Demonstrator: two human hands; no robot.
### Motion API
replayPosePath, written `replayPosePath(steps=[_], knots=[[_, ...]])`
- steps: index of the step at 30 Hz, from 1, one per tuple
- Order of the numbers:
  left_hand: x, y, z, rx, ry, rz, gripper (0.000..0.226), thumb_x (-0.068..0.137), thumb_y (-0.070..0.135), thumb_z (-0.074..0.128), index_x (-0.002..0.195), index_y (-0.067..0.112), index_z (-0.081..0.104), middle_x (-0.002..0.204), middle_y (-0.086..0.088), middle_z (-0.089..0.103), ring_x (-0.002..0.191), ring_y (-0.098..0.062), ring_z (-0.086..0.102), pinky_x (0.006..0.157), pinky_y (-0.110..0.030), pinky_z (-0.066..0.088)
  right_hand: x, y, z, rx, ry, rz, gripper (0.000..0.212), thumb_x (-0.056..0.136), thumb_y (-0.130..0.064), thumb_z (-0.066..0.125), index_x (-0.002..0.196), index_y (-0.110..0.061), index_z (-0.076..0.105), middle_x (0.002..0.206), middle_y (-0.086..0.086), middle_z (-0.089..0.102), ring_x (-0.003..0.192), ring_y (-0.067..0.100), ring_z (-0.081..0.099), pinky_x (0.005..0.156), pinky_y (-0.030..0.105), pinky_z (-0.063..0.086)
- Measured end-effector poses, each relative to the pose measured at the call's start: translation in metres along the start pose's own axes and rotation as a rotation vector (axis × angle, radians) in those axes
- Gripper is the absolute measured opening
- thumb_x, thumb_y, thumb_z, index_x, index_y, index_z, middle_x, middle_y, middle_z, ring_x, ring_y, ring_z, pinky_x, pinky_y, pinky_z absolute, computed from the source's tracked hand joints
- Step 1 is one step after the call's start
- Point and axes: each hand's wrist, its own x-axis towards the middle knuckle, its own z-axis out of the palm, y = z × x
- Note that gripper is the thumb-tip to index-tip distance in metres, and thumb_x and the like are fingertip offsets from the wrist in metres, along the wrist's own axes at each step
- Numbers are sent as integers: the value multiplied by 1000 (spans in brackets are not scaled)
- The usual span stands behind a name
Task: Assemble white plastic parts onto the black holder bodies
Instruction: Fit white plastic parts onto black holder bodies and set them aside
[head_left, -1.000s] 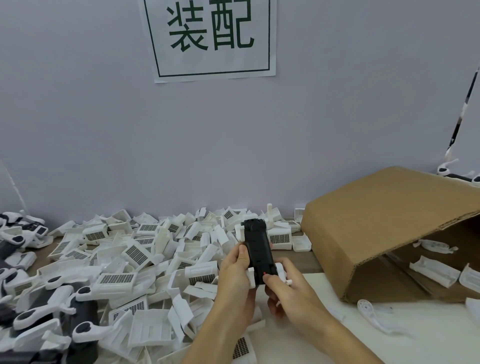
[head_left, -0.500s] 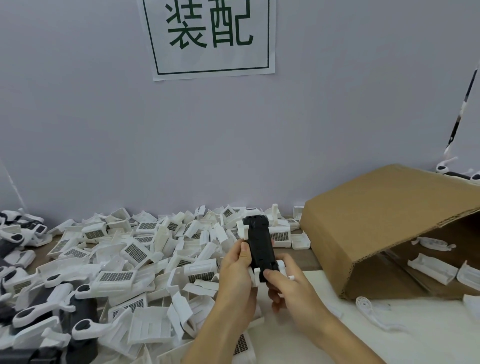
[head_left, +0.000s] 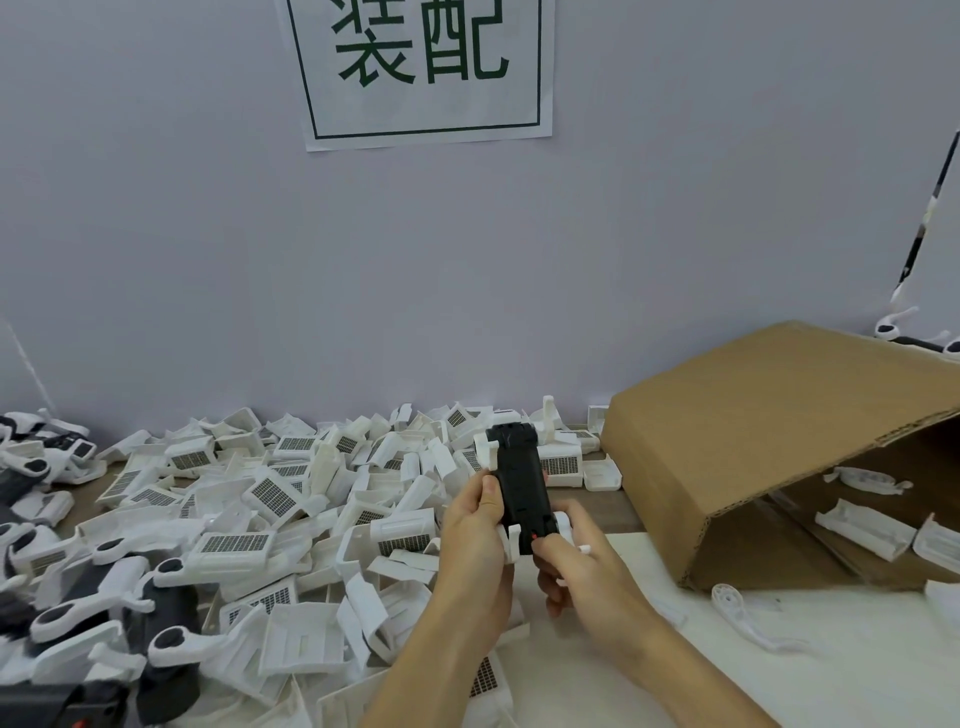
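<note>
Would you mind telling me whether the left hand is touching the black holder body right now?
Touching. The head view shows the left hand gripping the black holder body, its thumb pressed flat against the body's left edge with no gap.

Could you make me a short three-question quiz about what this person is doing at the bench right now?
1. True or false: both hands hold the black holder body.
2. On which side of the person does the cardboard box lie: A left, B right, C directly behind the hands?
3. What lies heaped on the table to the person's left?

Key
1. True: the left hand grips its side, and the right hand pinches its lower end.
2. B.
3. A pile of white plastic parts.
</note>
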Motion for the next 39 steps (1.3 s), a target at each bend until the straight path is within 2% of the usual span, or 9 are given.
replayPosePath(steps=[3, 6, 12, 18, 22, 26, 33, 36, 39], knots=[[-1, 1, 0, 7, -9, 6, 32, 109, 20, 39, 109, 10, 70, 92, -11, 73, 87, -23, 65, 82, -40, 51, 1, -1, -1, 15, 17, 9, 10, 102, -24, 49, 103, -20, 58, 55, -12, 44, 52, 10, 41, 53, 25, 36], [-1, 2, 0, 15, 0, 7, 32, 109, 19, 40, 106, 9, 70, 87, -9, 71, 87, -24, 63, 85, -42, 50, 3, -1, -3, 19, 19, 13, 10, 103, -27, 51, 101, -20, 59, 55, -12, 44, 52, 11, 42, 53, 25, 37], [-4, 3, 1, 41, 11, 18, 32, 109, 18, 39, 112, 4, 69, 95, -14, 69, 96, -29, 60, 98, -52, 48, 4, -1, -2, 47, 6, 28, 10, 101, -22, 52, 105, -15, 58, 57, -8, 45, 53, 13, 42, 49, 22, 36], [-2, 2, 0, 39, 13, 3, 34, 110, 16, 37, 111, 3, 68, 101, -23, 68, 93, -30, 60, 87, -46, 49, 3, 1, -3, 13, -5, 11, 12, 99, -14, 52, 109, -18, 58, 59, -5, 45, 55, 14, 43, 51, 25, 38], [-2, 2, 0, 25, -8, 3, 34, 110, 17, 38, 110, 4, 70, 108, -22, 71, 96, -31, 62, 91, -49, 51, 4, 2, -4, 9, -17, -7, 15, 99, -12, 51, 110, -19, 57, 58, -6, 45, 55, 14, 44, 52, 25, 39], [1, 0, -2, 17, 0, 3, 34, 110, 18, 39, 112, 4, 70, 118, -27, 67, 91, -26, 61, 77, -36, 51, 3, 3, -4, -8, -32, -21, 20, 98, -7, 50, 110, -22, 58, 63, -1, 46, 58, 16, 44, 55, 28, 38], [5, -4, -2, 39, -23, 12, 33, 109, 19, 40, 107, 9, 72, 112, -21, 72, 104, -32, 64, 102, -53, 47, 0, 0, -5, -10, -37, 3, 16, 99, -15, 52, 108, -28, 58, 70, 6, 42, 58, 18, 42, 55, 31, 32], [7, -4, -3, -11, -35, 2, 32, 109, 20, 42, 112, 4, 69, 116, -25, 69, 108, -37, 63, 106, -56, 45, -1, -1, -3, -8, -30, -9, 14, 100, -17, 53, 107, -27, 59, 70, 6, 48, 58, 17, 47, 58, 34, 36], [6, -2, -5, -107, -19, 14, 26, 106, 18, 46, 110, 0, 64, 113, -30, 66, 98, -36, 61, 98, -56, 48, -2, -5, -2, -9, -1, -25, 15, 99, -15, 55, 109, -24, 61, 70, 4, 54, 60, 16, 53, 58, 31, 41]])
